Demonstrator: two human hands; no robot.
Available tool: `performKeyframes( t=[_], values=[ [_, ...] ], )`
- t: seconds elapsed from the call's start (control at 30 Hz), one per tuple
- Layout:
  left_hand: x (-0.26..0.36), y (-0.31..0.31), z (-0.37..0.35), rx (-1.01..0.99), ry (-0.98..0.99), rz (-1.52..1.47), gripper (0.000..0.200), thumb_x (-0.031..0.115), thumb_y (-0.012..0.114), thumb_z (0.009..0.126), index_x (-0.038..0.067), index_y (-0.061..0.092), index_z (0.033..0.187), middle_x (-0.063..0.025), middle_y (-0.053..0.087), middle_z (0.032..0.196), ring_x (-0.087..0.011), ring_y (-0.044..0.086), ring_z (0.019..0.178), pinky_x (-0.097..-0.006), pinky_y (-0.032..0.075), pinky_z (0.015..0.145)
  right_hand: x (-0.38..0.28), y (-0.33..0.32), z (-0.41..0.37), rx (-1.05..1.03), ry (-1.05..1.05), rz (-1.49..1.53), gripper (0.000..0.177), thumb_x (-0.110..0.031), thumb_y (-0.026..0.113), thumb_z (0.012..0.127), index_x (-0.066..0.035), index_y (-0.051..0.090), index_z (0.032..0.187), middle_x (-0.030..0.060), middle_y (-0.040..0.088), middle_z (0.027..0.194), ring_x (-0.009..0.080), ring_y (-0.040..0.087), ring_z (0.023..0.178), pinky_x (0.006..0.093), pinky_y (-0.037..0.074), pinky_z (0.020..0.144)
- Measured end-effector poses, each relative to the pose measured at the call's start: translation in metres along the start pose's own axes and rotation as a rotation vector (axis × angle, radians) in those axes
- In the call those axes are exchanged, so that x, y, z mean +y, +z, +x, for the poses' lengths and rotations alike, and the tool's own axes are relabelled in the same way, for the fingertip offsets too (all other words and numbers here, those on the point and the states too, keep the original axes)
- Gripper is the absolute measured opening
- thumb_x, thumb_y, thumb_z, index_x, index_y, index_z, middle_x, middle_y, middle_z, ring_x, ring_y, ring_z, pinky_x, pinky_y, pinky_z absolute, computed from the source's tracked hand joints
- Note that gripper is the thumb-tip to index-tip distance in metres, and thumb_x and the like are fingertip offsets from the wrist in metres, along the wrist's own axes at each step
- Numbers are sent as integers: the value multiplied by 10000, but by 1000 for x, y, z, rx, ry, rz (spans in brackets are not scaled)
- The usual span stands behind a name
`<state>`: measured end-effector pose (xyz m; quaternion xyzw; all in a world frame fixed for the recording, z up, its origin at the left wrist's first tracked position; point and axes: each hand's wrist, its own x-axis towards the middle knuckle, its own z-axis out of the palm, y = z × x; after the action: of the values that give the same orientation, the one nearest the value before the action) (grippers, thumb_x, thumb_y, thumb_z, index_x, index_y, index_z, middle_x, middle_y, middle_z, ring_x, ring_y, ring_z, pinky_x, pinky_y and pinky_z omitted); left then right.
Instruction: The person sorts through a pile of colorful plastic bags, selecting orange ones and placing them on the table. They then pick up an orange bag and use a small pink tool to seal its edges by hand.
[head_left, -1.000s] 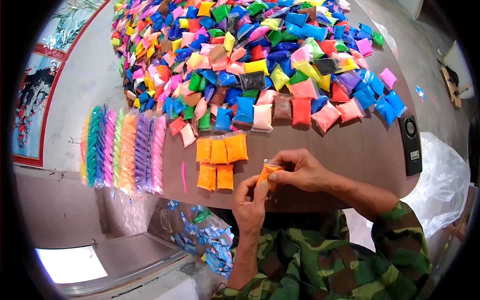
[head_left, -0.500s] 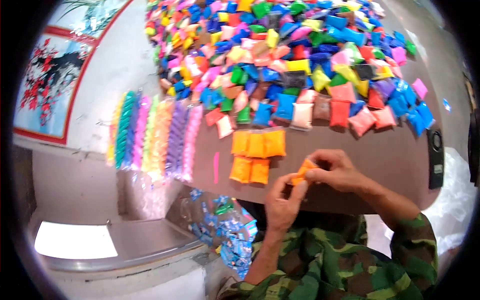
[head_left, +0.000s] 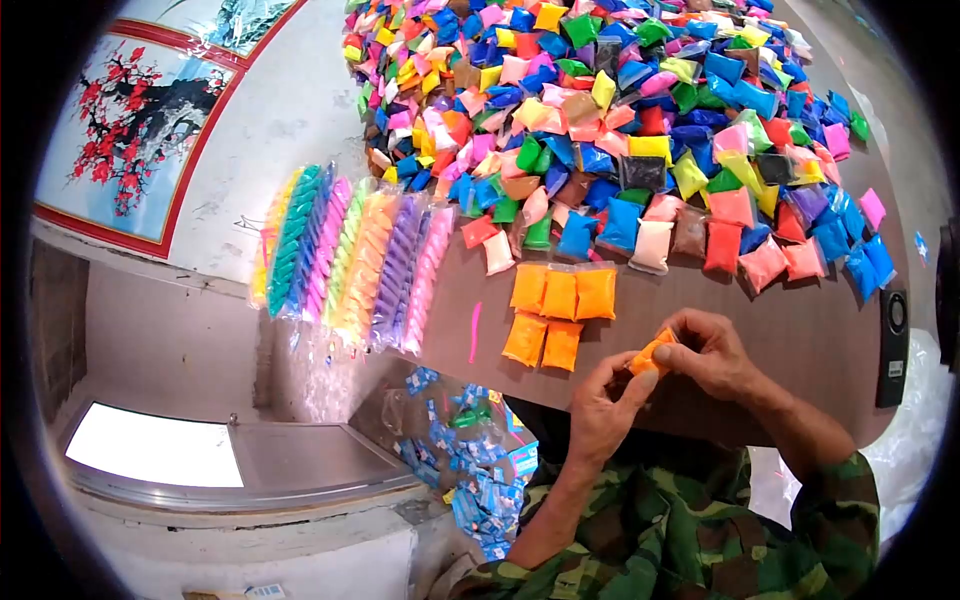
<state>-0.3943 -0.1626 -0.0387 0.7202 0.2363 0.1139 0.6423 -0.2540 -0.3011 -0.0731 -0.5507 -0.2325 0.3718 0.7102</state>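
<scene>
Between my two hands, over the table's near edge, is a small orange packet point(head_left: 652, 354). My left hand point(head_left: 606, 405) pinches its lower left end with thumb and fingers. My right hand point(head_left: 708, 352) grips the upper right side, its thumb lying across the packet. Left of my hands, several matching orange packets point(head_left: 560, 293) lie flat in two rows, side by side. A thin pink strip point(head_left: 475, 332) rests on the table further left.
A big heap of colourful packets point(head_left: 640, 120) covers the table's far part. Long twisted pastel pieces in clear bags point(head_left: 350, 260) lie along the left edge. A black device point(head_left: 893, 345) sits at the right edge. Below the table is a bag of blue wrappers point(head_left: 475, 470).
The whole view has shifted, so table and hands appear further right. Both hands still hold the orange packet, which looks slightly turned. The laid-out packets keep their arrangement.
</scene>
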Motion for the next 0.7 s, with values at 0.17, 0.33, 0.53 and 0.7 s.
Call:
performKeyframes(
  t=[0.17, 0.33, 0.53, 0.7],
  values=[
    [-10, -6, 5, 30, 76, 153, 202, 155, 721, 1015, -2, 696, 1140, -32, 714, 983, -96, 650, 907, -254, 544, 789, -2, 2, 1, -13, 40, -17, 264, -196, 784, 949, 2, 684, 1091, -19, 652, 926, 49, 598, 844, 228, 504, 740],
    [-8, -5, 9, 53, 161, 209, 134, 104, 711, 1006, -13, 699, 1069, -20, 696, 900, -76, 631, 807, -248, 528, 729, -5, -1, 1, -56, 16, -44, 253, -177, 777, 954, -4, 686, 1115, -29, 650, 929, 46, 589, 841, 232, 495, 731],
    [-3, -3, 5, 38, 6, -23, 222, 129, 739, 997, -13, 698, 1164, -46, 694, 1035, -83, 651, 874, -228, 545, 778, 2, -3, 3, -73, -39, 71, 218, -140, 765, 963, 0, 687, 1111, -22, 653, 912, 49, 586, 839, 225, 489, 740],
    [-10, -3, 7, 83, 96, 133, 225, 171, 730, 1014, -18, 701, 1133, -59, 705, 1003, -114, 657, 884, -245, 538, 787, 6, 0, 2, -70, -73, 114, 227, -141, 771, 960, 7, 688, 1111, -13, 657, 905, 54, 590, 846, 234, 497, 742]
  ],
)
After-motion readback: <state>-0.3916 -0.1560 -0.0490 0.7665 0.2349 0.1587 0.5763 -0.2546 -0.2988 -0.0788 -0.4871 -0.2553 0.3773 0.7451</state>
